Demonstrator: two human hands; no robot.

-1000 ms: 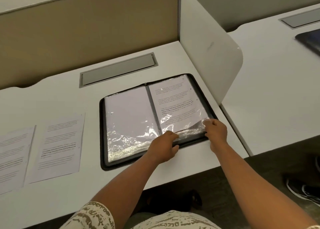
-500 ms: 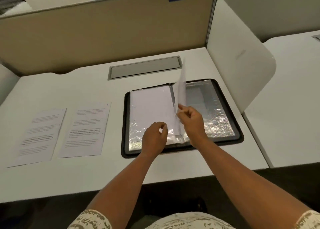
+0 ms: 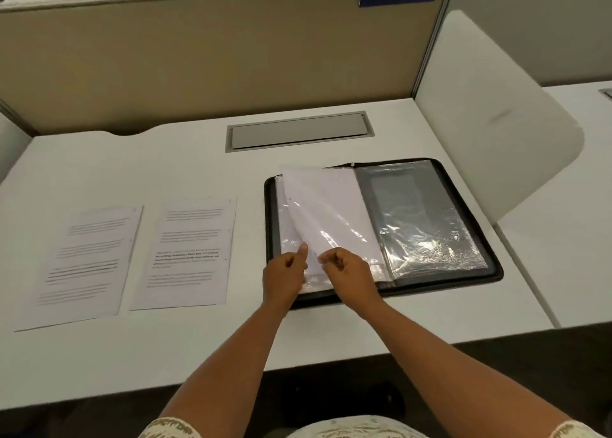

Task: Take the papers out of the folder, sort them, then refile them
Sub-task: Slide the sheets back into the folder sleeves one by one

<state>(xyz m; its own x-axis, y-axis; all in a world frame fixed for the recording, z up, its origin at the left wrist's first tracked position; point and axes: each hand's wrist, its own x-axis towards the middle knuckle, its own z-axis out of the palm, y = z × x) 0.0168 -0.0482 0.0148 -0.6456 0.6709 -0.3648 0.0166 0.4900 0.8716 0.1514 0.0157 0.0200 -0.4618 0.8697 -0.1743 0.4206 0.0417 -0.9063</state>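
Sleeve [image 3: 326,215] flipped left; sheets [image 3: 185,252] beside.

- Both forearms are bare from the short sleeves down to the left hand [image 3: 284,277] and the right hand [image 3: 349,272].
- No rings, watch or bracelets show on either wrist or hand.
- The short-sleeved top [image 3: 347,429] is cream with a dense olive-brown print resembling lettering.

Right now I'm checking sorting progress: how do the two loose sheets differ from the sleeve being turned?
The loose sheets lie flat on the desk, bare, touched by no hand. The sleeve is lifted in the folder, glossy plastic, pinched by the left hand and right hand. Both are white and page-shaped.
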